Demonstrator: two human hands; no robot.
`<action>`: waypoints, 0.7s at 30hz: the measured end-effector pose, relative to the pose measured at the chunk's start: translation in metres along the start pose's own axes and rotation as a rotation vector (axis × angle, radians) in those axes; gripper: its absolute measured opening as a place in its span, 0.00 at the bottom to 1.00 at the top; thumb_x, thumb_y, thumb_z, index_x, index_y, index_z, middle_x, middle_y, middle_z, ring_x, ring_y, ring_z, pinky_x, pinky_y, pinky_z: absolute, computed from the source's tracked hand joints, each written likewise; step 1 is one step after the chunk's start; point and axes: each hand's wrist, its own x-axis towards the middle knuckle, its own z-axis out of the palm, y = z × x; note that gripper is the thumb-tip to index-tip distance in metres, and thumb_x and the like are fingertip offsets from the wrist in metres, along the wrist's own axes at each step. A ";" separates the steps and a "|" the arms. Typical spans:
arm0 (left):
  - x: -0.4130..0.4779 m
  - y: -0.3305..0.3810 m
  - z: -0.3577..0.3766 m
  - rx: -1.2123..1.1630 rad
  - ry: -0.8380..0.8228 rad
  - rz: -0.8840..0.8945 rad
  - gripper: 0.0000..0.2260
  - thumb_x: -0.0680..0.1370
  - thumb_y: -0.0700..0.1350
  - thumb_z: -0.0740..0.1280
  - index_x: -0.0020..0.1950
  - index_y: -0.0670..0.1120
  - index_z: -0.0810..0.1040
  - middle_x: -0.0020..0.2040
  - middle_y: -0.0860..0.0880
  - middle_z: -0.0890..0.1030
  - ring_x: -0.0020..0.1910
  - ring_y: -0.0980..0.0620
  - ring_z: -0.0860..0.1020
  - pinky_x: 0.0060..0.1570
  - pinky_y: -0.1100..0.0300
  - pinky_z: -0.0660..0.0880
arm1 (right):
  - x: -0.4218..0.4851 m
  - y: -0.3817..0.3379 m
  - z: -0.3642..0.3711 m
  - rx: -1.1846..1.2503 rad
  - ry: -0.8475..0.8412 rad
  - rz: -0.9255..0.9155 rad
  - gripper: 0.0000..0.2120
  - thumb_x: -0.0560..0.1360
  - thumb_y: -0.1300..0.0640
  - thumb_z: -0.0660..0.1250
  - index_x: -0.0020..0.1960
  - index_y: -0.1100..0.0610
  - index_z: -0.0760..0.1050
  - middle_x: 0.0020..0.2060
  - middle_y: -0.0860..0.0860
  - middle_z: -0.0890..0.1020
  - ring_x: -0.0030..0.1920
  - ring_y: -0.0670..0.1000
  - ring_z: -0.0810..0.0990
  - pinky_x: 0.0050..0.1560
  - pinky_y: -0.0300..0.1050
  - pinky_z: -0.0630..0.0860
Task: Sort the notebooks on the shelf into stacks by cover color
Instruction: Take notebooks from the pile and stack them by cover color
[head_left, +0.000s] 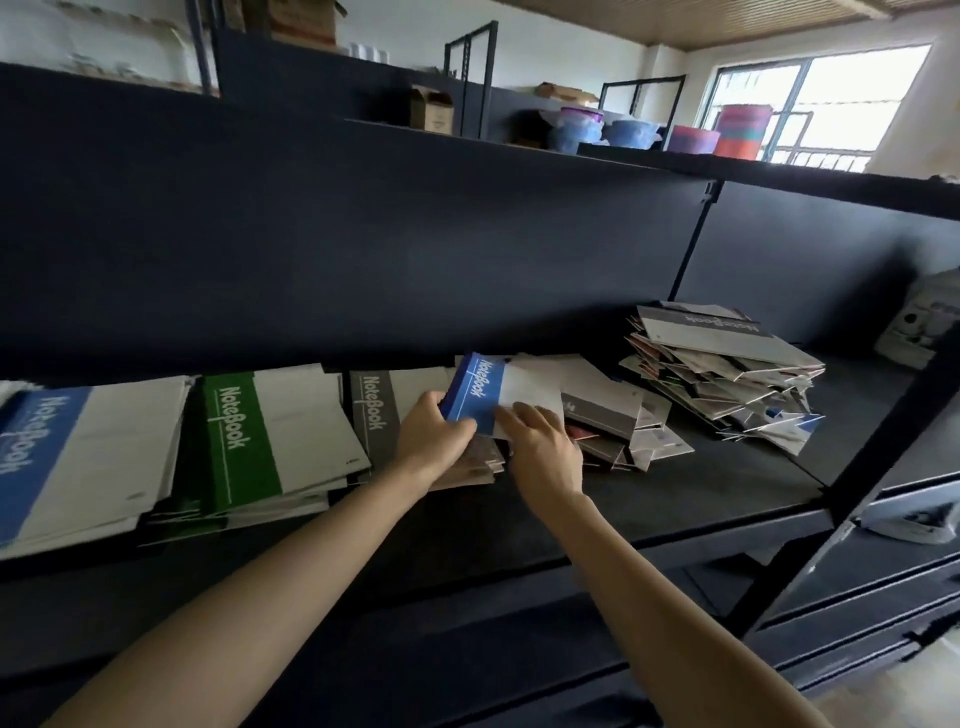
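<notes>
Blue notebook (475, 392) is raised over the heap (613, 415) mid-way along the shelf (701, 493), my left hand (434, 436) curling its fingers round the near edge, my right hand (543, 447) resting straight fingers on its white half; I judge it mid-pick, next needing a carry left to the blue stack (78, 457).

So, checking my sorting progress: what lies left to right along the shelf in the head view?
Blue notebook stack → green notebook stack → grey notebook stack → held blue notebook, gripped by the left hand → unsorted notebook pile.

Window (810, 98) glare; dim, possibly blurred edges
</notes>
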 end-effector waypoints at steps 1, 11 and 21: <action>-0.001 -0.001 -0.009 -0.004 -0.009 0.006 0.22 0.76 0.41 0.66 0.69 0.43 0.67 0.59 0.50 0.74 0.51 0.55 0.72 0.42 0.64 0.69 | 0.002 -0.008 0.000 0.007 0.060 -0.045 0.25 0.73 0.67 0.65 0.68 0.53 0.71 0.64 0.52 0.74 0.67 0.57 0.68 0.51 0.57 0.74; -0.012 -0.025 -0.124 0.370 0.124 0.241 0.17 0.78 0.39 0.61 0.66 0.41 0.73 0.70 0.46 0.66 0.69 0.51 0.66 0.63 0.63 0.61 | 0.017 -0.112 0.003 0.142 0.153 -0.325 0.18 0.60 0.68 0.68 0.48 0.56 0.83 0.49 0.57 0.83 0.48 0.60 0.82 0.36 0.54 0.79; -0.059 -0.079 -0.254 0.911 0.044 0.168 0.24 0.79 0.55 0.59 0.73 0.48 0.63 0.77 0.49 0.55 0.75 0.46 0.55 0.70 0.52 0.59 | 0.009 -0.241 0.028 0.324 -0.066 -0.537 0.16 0.65 0.64 0.65 0.52 0.60 0.80 0.55 0.60 0.80 0.56 0.65 0.77 0.50 0.62 0.76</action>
